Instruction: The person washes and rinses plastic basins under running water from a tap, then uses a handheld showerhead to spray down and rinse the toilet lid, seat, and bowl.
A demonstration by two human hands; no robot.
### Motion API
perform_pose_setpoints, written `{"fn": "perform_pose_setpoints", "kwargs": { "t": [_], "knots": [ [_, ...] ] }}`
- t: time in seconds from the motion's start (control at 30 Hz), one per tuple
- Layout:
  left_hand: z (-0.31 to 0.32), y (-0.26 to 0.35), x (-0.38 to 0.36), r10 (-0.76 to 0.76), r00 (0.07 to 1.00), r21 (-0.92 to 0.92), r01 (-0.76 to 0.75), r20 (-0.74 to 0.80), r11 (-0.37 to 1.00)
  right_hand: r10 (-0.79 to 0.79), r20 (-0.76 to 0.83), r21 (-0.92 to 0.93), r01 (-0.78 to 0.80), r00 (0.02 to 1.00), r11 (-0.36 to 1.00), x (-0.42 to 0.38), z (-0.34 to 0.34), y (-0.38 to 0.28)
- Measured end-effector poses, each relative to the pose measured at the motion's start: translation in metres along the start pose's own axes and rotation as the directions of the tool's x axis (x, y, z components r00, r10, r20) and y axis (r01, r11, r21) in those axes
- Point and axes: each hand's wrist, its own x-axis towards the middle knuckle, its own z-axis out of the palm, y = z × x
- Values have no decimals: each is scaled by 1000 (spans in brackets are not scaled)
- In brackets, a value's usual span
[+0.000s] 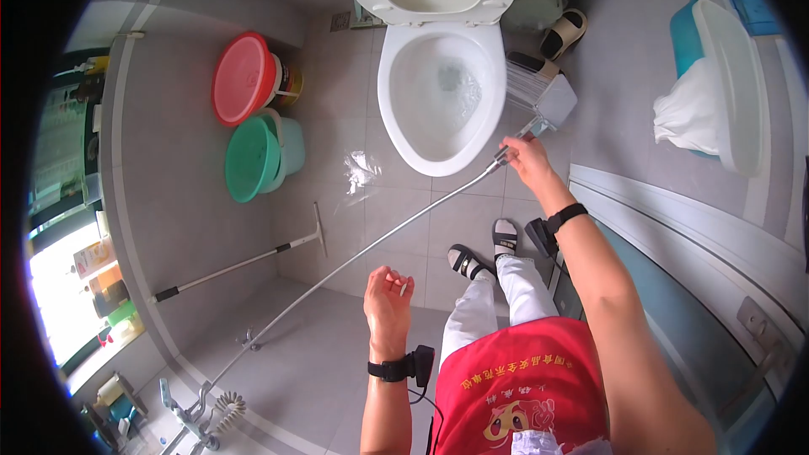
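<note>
White toilet bowl holds water (right hand grips sprayer).

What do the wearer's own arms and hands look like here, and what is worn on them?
Both arms are bare, with no sleeves or gloves. The left hand has a black wrist strap carrying a small black boxy device with a thin cable. The right hand has a plain black wristband.

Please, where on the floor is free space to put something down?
Bare tiles lie between the squeegee, the left hand and the hose. Crowded: beside the toilet, near the basins and right hand.
</note>
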Motion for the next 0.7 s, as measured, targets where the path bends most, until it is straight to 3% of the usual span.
{"fn": "perform_pose_setpoints", "kwargs": {
  "t": [0.2,0.7],
  "knots": [
    [5,2,-3,16,1000,18,-16,-6,1000,-13,-23,38,14,1000,999,19,22,-29],
    [4,-4,2,-13,1000,26,12,15,1000,-33,105,57,27,994,998,61,26,-83]
  ]
}}
